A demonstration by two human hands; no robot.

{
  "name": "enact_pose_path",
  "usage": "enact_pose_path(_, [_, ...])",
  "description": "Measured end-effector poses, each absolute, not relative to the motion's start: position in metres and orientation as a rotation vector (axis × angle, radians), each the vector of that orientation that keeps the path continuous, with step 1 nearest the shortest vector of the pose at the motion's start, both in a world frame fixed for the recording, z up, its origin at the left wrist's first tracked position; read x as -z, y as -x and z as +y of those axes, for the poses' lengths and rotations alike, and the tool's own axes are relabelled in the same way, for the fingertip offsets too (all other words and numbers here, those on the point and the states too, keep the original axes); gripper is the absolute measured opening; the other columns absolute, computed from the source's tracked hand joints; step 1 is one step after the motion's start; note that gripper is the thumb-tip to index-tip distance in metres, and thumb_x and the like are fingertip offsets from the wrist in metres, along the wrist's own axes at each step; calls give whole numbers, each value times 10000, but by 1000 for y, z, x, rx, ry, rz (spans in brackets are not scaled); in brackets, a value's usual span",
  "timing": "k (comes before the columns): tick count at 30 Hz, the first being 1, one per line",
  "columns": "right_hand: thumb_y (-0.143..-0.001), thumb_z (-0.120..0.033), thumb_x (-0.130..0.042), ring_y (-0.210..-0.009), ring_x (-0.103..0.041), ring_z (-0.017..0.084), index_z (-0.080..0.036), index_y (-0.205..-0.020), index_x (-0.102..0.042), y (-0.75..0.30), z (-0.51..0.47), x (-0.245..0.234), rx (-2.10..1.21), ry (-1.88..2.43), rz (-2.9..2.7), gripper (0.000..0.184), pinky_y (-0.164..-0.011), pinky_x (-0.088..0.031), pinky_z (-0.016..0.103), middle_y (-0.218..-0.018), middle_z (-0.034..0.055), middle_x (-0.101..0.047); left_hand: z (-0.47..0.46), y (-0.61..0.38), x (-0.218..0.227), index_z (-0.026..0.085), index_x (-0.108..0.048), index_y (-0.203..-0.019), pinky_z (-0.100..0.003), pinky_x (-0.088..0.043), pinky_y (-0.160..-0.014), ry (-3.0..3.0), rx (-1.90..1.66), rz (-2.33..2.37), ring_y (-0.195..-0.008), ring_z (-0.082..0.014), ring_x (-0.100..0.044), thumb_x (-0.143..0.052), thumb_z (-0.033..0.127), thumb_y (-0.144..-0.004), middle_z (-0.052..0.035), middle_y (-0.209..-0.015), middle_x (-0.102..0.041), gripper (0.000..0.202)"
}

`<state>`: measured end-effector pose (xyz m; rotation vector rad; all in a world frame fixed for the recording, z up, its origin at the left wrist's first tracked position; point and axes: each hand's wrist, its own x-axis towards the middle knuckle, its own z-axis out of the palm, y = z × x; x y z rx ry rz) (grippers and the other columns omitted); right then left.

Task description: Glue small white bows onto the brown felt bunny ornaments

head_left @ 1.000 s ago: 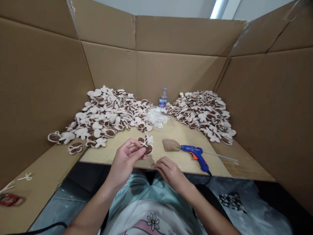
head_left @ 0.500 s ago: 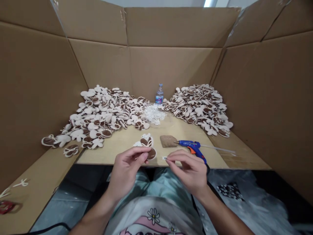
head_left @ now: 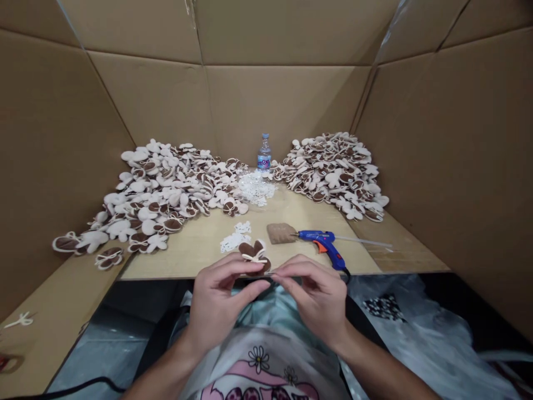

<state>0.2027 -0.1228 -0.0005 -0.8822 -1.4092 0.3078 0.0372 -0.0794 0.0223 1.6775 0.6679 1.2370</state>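
Note:
My left hand (head_left: 220, 303) and my right hand (head_left: 318, 294) meet over the near edge of the tabletop (head_left: 200, 250). Both pinch a brown and cream mouse-ear shaped felt piece (head_left: 254, 256) between thumbs and fingertips. Just beyond it on the table lie two small white lace cutouts (head_left: 234, 239). A blue glue gun (head_left: 325, 244) lies to the right of my right hand, its nozzle resting on a brown pad (head_left: 280, 233).
A large heap of felt pieces (head_left: 162, 191) covers the left of the table, another heap (head_left: 337, 175) sits at the back right. A pile of white lace bits (head_left: 255, 189) and a water bottle (head_left: 264, 157) stand between them. Cardboard walls (head_left: 449, 150) enclose the table.
My right hand has come up from the table edge and joined the left on the felt piece. The piece has been drawn nearer to me. The view has tilted down.

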Motion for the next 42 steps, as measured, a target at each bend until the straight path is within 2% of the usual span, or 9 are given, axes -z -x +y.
enact_pose_path(8, [-771,-9,-711,-687,-672,139,-204,-885,-721,-202,-126,0,-324,863,-1426,226,-600,-531,269,-774,20,-732,-81,-38,-22,271,-767,-831,-176,-525,-623,-1697,-1275,662,-685,-90,-634,-757,45,-726,30,-743,-702,250])
enact_pose_path(17, [-775,-136,-747,-642,-661,133,-212,-832,-647,-197,-129,3,-474,955,-1274,138,-585,-543,247,-715,-1,-693,-84,-38,-24,262,-778,-793,-210,-522,-579,-1678,-1243,702,-653,-118,-644,-761,74,-726,12,-707,-698,201])
enact_pose_path(23, [-723,-252,-794,-557,-649,122,-223,-790,-573,-195,-129,-3,-781,990,-1087,232,-518,-542,214,-637,-22,-673,-86,-37,-25,249,-787,-766,-215,-524,-569,-1597,-1165,729,-640,-129,-658,-768,120,-731,-2,-691,-711,135])
enact_pose_path(27, [-683,-286,-821,-487,-595,89,-213,-797,-545,-197,-124,-5,-1005,943,-1017,308,-478,-489,183,-592,-46,-650,-85,-35,-25,241,-782,-737,-193,-526,-575,-1477,-1094,702,-634,-115,-662,-777,119,-716,0,-702,-727,123])
enact_pose_path(32, [-551,-316,-903,-443,-511,64,-216,-898,-537,-211,-105,4,-1230,752,-1006,514,-454,-426,175,-586,-87,-597,-76,-33,-24,216,-766,-707,-164,-505,-577,-1355,-999,684,-628,-88,-636,-799,142,-698,5,-709,-722,81])
enact_pose_path(34, [-608,-422,-863,-443,-512,69,-215,-926,-544,-218,-100,6,-1249,698,-1002,496,-447,-415,187,-616,-78,-588,-70,-33,-22,202,-751,-706,-167,-503,-594,-1305,-995,680,-634,-85,-630,-810,156,-685,8,-711,-714,78])
enact_pose_path(36, [-753,-489,-742,-457,-533,77,-207,-928,-560,-223,-98,6,-1203,719,-1030,378,-453,-418,197,-639,-57,-591,-66,-33,-20,183,-702,-657,-170,-491,-580,-1248,-999,688,-601,-80,-612,-840,153,-634,22,-661,-689,143])
enact_pose_path(38, [-848,-460,-652,-494,-566,86,-204,-943,-579,-226,-99,5,-1122,784,-1113,283,-480,-444,205,-671,-37,-608,-63,-34,-18,171,-623,-604,-178,-475,-556,-1221,-977,713,-573,-83,-596,-870,138,-570,34,-612,-660,251])
enact_pose_path(42, [-902,-348,-606,-611,-611,101,-228,-1091,-603,-226,-106,1,-932,869,-1404,224,-576,-509,231,-797,-5,-639,-63,-38,-16,168,-542,-579,-180,-439,-523,-1301,-947,812,-533,-77,-551,-874,139,-551,46,-575,-617,334])
